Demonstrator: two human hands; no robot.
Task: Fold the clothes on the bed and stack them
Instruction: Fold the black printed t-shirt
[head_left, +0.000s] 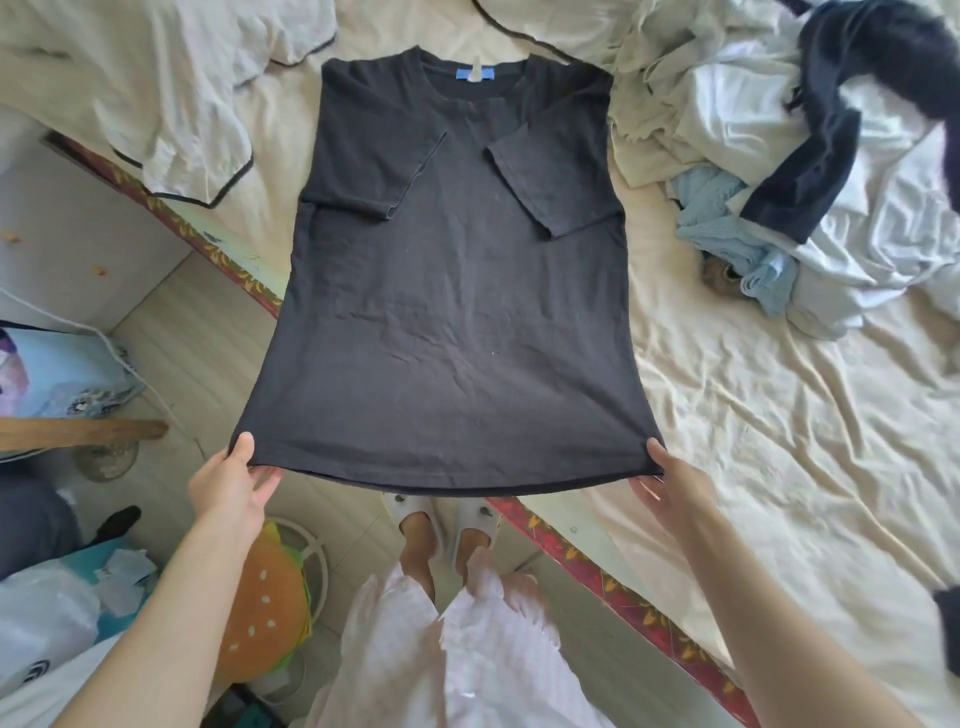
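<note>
Left hand (234, 480) and right hand (670, 480), arms outstretched, pinch black T-shirt's (457, 291) hem corners.

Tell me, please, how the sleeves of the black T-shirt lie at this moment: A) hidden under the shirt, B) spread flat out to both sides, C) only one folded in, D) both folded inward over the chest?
D: both sleeves of the black T-shirt lie folded inward across its front, while the left hand and right hand pinch the hem corners.

One black T-shirt (457, 291), two hands: left hand (234, 483), right hand (670, 483), one clothes pile (779, 171).
</note>
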